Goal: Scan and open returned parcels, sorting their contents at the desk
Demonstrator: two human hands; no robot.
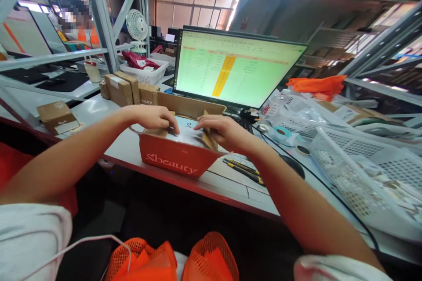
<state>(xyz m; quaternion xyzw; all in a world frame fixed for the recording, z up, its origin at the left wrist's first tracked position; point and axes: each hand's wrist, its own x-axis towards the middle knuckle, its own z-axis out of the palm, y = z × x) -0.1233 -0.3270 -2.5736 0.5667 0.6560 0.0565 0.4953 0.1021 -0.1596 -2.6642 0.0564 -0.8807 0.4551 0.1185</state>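
Note:
An open red carton (171, 160) printed "beauty" stands at the table's front edge, its back flap raised. Inside lies a whitish-blue item (187, 129) with dark handwritten marks; what kind it is I cannot make out. My left hand (154, 118) reaches over the carton's left side, fingers bent down onto this item, gripping nothing visible. From the right, my right hand (220, 131) lies across the folded side flap (209, 139), its fingers stretched out over the contents. The parts of the fingers inside the carton are partly hidden.
A monitor (237, 68) showing a spreadsheet stands behind the carton. Small brown boxes (120, 90) line the left. Yellow-black cutters (245, 170), tape rolls (281, 132) and white baskets (365, 180) are to the right. Metal posts frame the bench; a person (87, 37) is far left.

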